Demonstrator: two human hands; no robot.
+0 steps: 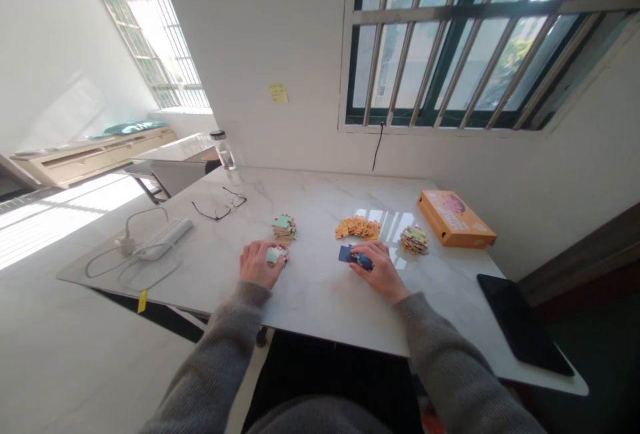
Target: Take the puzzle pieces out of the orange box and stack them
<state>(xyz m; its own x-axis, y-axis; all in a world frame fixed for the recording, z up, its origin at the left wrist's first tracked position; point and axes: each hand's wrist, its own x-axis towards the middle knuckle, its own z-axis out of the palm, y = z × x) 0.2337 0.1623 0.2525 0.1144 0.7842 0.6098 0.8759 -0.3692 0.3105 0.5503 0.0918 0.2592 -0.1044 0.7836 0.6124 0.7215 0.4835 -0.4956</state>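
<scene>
Left hand [259, 264] curled round green pieces [277, 255]; right [376, 264] pinching blue pieces [361, 259].

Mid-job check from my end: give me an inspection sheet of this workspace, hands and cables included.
Surface: white marble-look table, window glare near the orange pile.
Job's things: green-topped stack, smaller green-and-red stack, orange puzzle pieces, yellow-green pile, dark blue pieces.
Clutter: eyeglasses, bottle, orange box, black tablet-like slab at the right edge.
Hands: left hand grips the smaller stack; right hand grips the dark blue pieces.
Cables: pale cable looped by the power strip, left; black cable below the window.
Surroundings: barred window, yellow note on the wall; other people, nothing seen.
</scene>
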